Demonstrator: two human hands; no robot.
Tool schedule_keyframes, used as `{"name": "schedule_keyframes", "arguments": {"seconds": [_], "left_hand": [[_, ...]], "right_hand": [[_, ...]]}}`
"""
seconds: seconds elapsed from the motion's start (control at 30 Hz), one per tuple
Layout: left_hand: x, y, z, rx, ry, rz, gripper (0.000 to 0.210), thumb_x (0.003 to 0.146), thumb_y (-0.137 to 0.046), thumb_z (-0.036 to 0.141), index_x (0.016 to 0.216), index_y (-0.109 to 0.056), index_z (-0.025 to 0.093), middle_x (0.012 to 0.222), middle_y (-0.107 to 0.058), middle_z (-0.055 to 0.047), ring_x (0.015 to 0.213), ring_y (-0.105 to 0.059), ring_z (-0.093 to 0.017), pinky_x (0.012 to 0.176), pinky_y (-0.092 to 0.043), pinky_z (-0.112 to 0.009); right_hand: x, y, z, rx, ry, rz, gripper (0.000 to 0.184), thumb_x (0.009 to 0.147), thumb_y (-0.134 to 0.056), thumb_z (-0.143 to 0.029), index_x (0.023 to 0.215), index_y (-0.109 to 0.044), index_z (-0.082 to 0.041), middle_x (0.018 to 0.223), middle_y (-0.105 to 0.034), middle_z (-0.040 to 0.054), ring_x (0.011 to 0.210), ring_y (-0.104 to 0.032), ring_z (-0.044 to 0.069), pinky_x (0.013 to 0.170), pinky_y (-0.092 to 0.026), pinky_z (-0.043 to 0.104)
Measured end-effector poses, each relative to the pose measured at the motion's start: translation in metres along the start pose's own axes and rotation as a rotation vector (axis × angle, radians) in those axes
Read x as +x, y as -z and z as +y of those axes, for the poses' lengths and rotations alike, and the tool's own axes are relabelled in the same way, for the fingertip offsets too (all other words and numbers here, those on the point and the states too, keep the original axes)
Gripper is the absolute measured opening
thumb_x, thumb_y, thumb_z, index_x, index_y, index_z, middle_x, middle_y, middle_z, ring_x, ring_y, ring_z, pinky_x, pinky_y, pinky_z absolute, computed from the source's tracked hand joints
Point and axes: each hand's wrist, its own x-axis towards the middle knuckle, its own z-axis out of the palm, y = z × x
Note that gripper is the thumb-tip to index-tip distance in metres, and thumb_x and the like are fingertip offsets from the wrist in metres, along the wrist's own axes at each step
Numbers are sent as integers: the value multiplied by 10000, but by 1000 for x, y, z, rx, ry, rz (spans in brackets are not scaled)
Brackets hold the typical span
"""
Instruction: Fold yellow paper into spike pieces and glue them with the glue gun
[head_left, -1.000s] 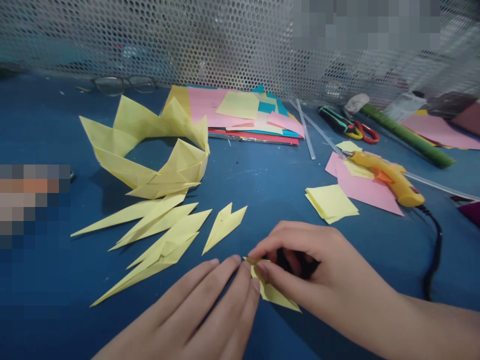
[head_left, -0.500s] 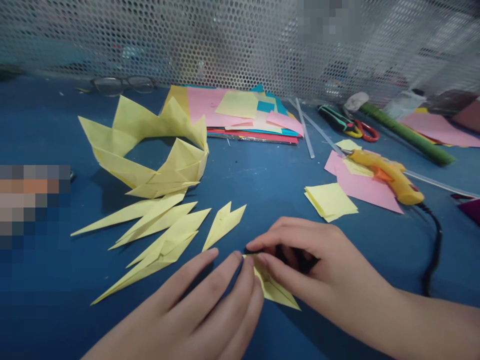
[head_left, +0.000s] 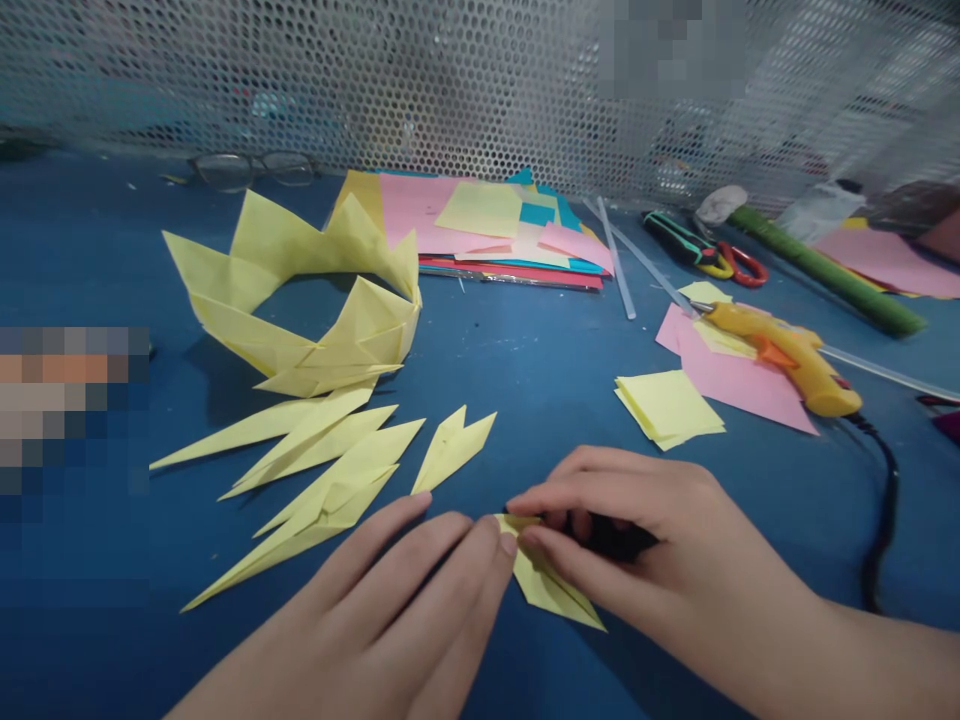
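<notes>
A small folded yellow paper piece [head_left: 551, 585] lies on the blue table between my hands. My right hand [head_left: 637, 545] pinches its upper edge between thumb and fingers. From the other side, my left hand [head_left: 405, 590] holds the paper with its fingertips, palm down, its thumb hidden. Just beyond the left fingers lies a folded yellow paper with a forked end [head_left: 450, 450]. Several pointed yellow paper pieces [head_left: 330, 500] are spread to the left. Behind them stands a ring of folded yellow paper [head_left: 281, 330], like a crown with pointed tips.
Small yellow paper squares [head_left: 671, 405] lie beyond my right hand. A yellow glue gun [head_left: 780, 345] rests on pink paper [head_left: 742, 380], its cord trailing down. Behind are coloured sheets [head_left: 420, 210], glasses [head_left: 255, 170], scissors [head_left: 742, 265], a green stick [head_left: 832, 275] and a perforated metal panel [head_left: 450, 90].
My left fingers have drawn slightly back and closer together, uncovering more of the folded paper. My right hand keeps its pinch. The whole view has shifted slightly.
</notes>
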Motion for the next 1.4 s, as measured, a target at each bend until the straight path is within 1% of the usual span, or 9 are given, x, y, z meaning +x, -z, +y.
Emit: {"name": "schedule_keyframes", "arguments": {"seconds": [0.13, 0.2, 0.23, 0.33, 0.6, 0.73, 0.93, 1.17, 1.4], "left_hand": [[-1, 1, 2, -35, 72, -16, 352, 895, -367, 306, 1133, -587, 168, 1153, -637, 9, 1116, -476, -176, 1138, -185, -307], [-3, 0, 2, -43, 31, 22, 365, 902, -356, 334, 1144, -581, 180, 1118, -649, 10, 1092, -496, -179, 1128, -213, -311], [-3, -1, 2, -59, 117, -54, 360, 898, -376, 318, 1171, -567, 180, 1152, -636, 4, 1138, -477, -194, 1136, -207, -345], [-4, -3, 1, 6, 35, 55, 371, 922, -342, 369, 1124, -584, 174, 1108, -643, 13, 1084, -507, -183, 1130, -227, -335], [-9, -5, -3, 43, -40, 26, 424, 930, -320, 402, 1181, -562, 160, 1250, -579, -10, 1122, -502, -185, 1106, -263, -305], [-9, -5, -4, 59, -64, 43, 414, 919, -347, 388, 1183, -563, 154, 1219, -598, -20, 1132, -506, -183, 1100, -287, -311], [-7, 0, -5, 48, -99, 35, 359, 910, -360, 361, 1110, -587, 167, 1190, -607, -6, 1123, -497, -166, 1121, -268, -315], [-3, -3, -6, 71, -125, 35, 392, 923, -336, 387, 1121, -583, 156, 1198, -596, -15, 1106, -506, -169, 1107, -291, -327], [-5, -2, -6, 80, -121, 52, 401, 916, -344, 383, 1138, -583, 151, 1216, -593, -24, 1125, -501, -170, 1107, -299, -326]], "right_hand": [[-2, -1, 2, -45, 95, 22, 131, 843, -603, -103, 876, -700, -185, 763, -658, -10, 701, -604, 76, 628, -476, 158], [-3, -3, 4, -97, 209, 53, 133, 861, -580, -93, 891, -687, -166, 792, -665, 1, 744, -601, 85, 671, -485, 168], [-4, -4, 5, -135, 261, 65, 138, 874, -565, -94, 914, -680, -158, 814, -669, 9, 761, -597, 91, 687, -488, 177], [-6, -5, 6, -274, 367, 70, 166, 922, -509, -130, 953, -672, -140, 846, -672, 31, 758, -581, 116, 683, -494, 218], [-11, 3, -5, -674, 609, 26, 478, 942, -249, -30, 876, -716, -107, 704, -676, 79, 658, -605, 183, 648, -523, 306], [-9, 2, -2, -630, 612, 11, 457, 946, -265, -39, 862, -709, -110, 720, -672, 86, 670, -605, 182, 672, -528, 308], [-7, 0, 6, -477, 441, 55, 314, 971, -377, -126, 885, -678, -109, 803, -660, 76, 720, -594, 155, 670, -521, 273], [-8, 7, -3, -657, 670, -44, 440, 922, -318, -25, 735, -701, -133, 666, -662, 72, 622, -586, 184, 624, -523, 322], [-6, 8, -8, -678, 655, -76, 466, 922, -301, -17, 707, -692, -152, 685, -670, 50, 624, -558, 175, 598, -498, 316]]}}
